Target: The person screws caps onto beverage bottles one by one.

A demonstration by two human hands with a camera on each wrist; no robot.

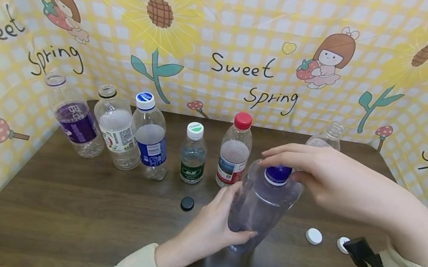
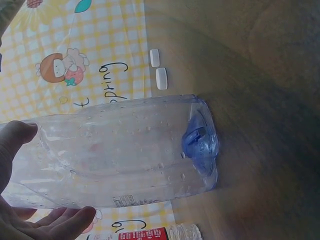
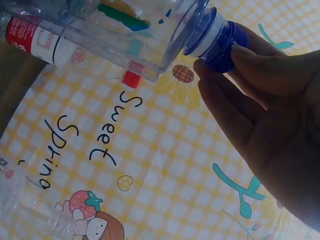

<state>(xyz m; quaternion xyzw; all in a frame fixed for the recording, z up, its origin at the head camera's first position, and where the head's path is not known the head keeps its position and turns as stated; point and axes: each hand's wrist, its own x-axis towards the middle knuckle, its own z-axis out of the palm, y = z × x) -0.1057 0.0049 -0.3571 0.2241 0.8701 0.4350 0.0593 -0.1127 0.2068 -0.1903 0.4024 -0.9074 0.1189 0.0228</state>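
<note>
A large clear plastic bottle point(image 1: 262, 209) stands tilted near the middle right of the table. My left hand point(image 1: 210, 228) grips its side, thumb in front and fingers around the far side. In the left wrist view the bottle's base point(image 2: 200, 145) shows bluish, apparently just off the table. My right hand point(image 1: 319, 171) pinches the blue cap point(image 1: 277, 174) on the bottle's neck between thumb and fingers. The right wrist view shows the blue cap point(image 3: 227, 47) seated on the neck, with a pale ring below it; whether it is fully tightened I cannot tell.
Behind stand capped bottles: a blue-labelled one point(image 1: 150, 141), a small green-labelled one point(image 1: 193, 156) and a red-capped one point(image 1: 235, 151). Uncapped are a purple-labelled bottle point(image 1: 76, 121), a white-labelled one point(image 1: 117, 133) and one at right point(image 1: 332, 133). A black cap point(image 1: 187, 203) and white caps point(image 1: 314, 236) lie loose.
</note>
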